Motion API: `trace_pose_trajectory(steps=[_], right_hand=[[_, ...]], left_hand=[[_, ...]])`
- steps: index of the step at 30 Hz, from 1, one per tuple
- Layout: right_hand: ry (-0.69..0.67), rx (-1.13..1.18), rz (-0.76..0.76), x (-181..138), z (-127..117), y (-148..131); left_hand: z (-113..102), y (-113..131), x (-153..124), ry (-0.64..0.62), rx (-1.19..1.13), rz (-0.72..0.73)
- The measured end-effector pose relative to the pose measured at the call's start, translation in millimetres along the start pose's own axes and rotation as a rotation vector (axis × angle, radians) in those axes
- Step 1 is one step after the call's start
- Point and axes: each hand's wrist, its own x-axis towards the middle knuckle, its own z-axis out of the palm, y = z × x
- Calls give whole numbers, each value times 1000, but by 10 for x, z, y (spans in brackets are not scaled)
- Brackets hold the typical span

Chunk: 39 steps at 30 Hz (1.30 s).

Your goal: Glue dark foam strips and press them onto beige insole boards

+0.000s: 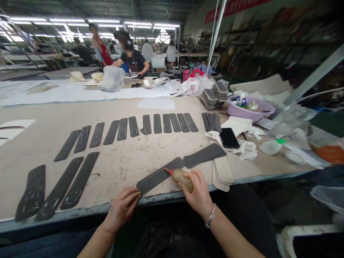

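In my right hand (197, 188) is a squeeze glue bottle (178, 177) with a red nozzle, tilted so the tip meets a dark grey strip (154, 179) with rounded ends. A thin shiny line of glue runs along that strip. My left hand (125, 204) pinches the strip's near left end at the table edge. Just right of it lies a small stack of similar dark strips (205, 156), beside some beige pieces (223, 172). Several glue-coated strips (80, 179) lie to the left, and a row of shorter coated ones (146, 124) stretches across the table behind.
At the right are a black phone (229, 138) on a white cloth (247, 149), a purple basin (251, 107) and stacked pieces (209, 99). A metal pole (317, 77) slants up there. Across the table, a person in an apron (133, 59) works beside a plastic bag (112, 79).
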Motion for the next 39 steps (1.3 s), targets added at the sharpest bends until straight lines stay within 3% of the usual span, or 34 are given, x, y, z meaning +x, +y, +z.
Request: trace_pose_trajectory(steps=[8,13,20,25,39], right_hand=[[161,-174,23,103,-192,352],[188,-149,-6,71,-154,196],[-99,163,-86,-31,178,-394],[-199,234,-72,-45,350,-527],[-232,185,30,-191,64,-474]], left_hand=[[25,-62,-40,11,12,49],[25,-45,-55,13,16,31],[-1,33,-18,15,-19,-21],[-4,42,-22,18,-41,-29],[12,15,-8,32,-29,16]])
